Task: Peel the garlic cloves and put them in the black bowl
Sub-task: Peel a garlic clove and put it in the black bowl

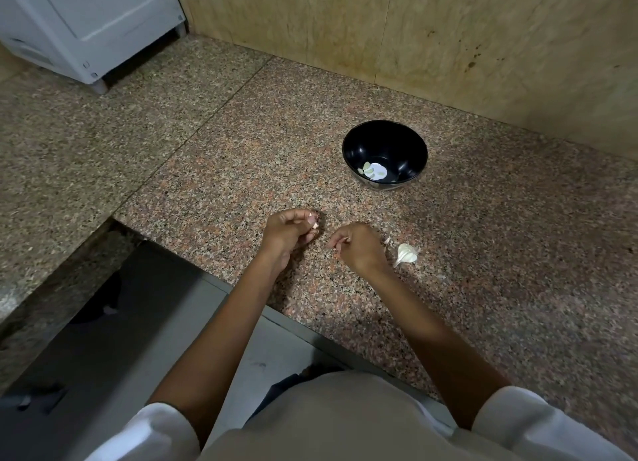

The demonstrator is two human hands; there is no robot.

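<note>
On the bench, the left hand pinches a pink-white clove. The right hand is curled; what it holds, I cannot tell. Pale peeled cloves lie in the bowl.

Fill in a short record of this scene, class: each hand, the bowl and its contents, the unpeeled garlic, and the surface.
Left hand: pinches a garlic clove at its fingertips
Right hand: fingers curled; unclear whether it holds anything
Black bowl: upright on the counter, beyond both hands
Bowl contents: a few peeled cloves
Garlic cluster: on the counter, just right of the right hand
Surface: speckled granite
</note>
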